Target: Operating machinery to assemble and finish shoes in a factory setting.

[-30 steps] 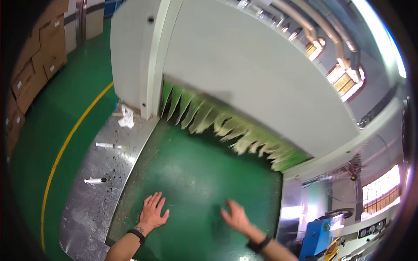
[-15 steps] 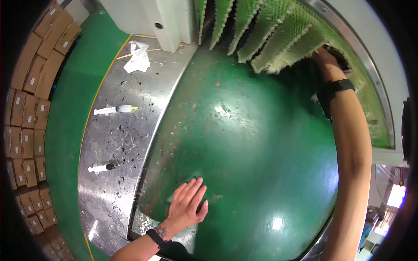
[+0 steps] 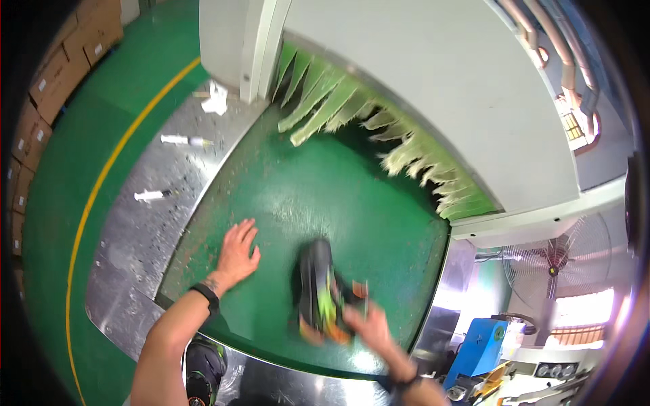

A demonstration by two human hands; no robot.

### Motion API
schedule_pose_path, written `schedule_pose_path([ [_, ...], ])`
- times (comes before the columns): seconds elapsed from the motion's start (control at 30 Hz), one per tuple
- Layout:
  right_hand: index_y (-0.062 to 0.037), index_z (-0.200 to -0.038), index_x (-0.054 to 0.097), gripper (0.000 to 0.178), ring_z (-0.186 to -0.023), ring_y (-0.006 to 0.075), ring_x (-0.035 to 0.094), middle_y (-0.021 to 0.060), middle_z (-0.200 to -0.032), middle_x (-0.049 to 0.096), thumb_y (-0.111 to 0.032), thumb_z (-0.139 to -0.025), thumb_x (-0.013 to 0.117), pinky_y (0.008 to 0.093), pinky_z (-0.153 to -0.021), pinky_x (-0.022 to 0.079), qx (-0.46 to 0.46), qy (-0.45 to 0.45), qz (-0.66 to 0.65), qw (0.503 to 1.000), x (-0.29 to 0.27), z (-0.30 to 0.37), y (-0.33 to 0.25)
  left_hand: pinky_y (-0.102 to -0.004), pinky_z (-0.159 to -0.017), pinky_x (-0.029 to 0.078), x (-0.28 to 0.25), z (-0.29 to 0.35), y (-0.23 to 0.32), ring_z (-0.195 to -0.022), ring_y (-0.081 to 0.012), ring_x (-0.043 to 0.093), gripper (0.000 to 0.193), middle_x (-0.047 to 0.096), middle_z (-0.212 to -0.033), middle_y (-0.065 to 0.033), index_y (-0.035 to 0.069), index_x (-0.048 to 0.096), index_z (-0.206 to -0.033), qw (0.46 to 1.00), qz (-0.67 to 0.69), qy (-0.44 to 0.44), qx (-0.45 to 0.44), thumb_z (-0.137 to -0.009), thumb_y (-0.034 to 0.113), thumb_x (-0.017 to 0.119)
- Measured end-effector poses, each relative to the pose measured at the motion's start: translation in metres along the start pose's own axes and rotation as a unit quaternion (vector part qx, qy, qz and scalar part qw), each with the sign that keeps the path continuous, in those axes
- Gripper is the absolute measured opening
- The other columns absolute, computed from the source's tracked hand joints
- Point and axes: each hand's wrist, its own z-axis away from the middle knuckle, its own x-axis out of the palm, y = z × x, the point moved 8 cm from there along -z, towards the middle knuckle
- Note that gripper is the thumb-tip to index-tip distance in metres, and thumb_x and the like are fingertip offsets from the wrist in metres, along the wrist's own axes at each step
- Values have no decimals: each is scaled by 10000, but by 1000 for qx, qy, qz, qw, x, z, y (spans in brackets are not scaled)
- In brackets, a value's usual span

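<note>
A dark shoe with lime green and orange patches [image 3: 316, 281] is on the green work surface [image 3: 284, 183], its lower end blurred. My right hand [image 3: 371, 330] is closed at its right side, gripping its dark and orange edge; motion smears the fingers. Whether a second shoe is part of that dark edge, I cannot tell. My left hand [image 3: 237, 254] rests open on the surface, left of the shoe, fingers extended and holding nothing. Another dark shoe with green and orange trim [image 3: 205, 369] shows below my left forearm, at the near edge.
Frayed green curtain strips [image 3: 406, 152] hang from a grey machine housing [image 3: 420, 81] at the far side. Two syringes [image 3: 183, 140] and a crumpled white cloth [image 3: 215, 99] lie on the stained metal ledge [image 3: 122, 250]. Stacked cartons [image 3: 64, 71] stand far left; a fan [image 3: 553, 271] is at right.
My right hand has come out from behind the curtain strips toward me, and a shoe now shows beside it. The view has swung right; my left hand still lies open on the surface.
</note>
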Motion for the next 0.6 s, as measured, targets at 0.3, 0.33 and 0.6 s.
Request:
schedule_pose_path([
  [0.3, 55, -1170, 563, 536, -948, 152, 645, 125, -1049, 679, -290, -799, 738, 331, -853, 511, 293, 266, -292, 871, -61, 440, 89, -448, -1147, 174, 11, 188, 258, -1436, -314, 142, 917, 164, -1534, -215, 36, 70, -1487, 727, 543, -403, -117, -846, 225, 699],
  [0.33, 44, -1152, 572, 548, -914, 196, 662, 158, -1017, 680, -328, -788, 742, 350, -820, 518, 265, 305, -258, 878, -76, 455, 82, -447, -1151, 156, 17, 208, 293, -1441, -312, 126, 922, 139, -1543, -203, 45, 41, -1492, 707, 574, -404, -89, -842, 180, 680],
  [0.6, 13, -1368, 326, 731, -891, 312, 655, 207, -1002, 640, -293, -829, 714, 386, -816, 497, 4, 399, -351, 847, -80, 543, 34, -444, -1006, 434, -8, 312, 466, -1193, -322, 523, 563, 497, -1330, -207, 5, 445, -1312, 486, 646, -587, -35, -836, 213, 664],
])
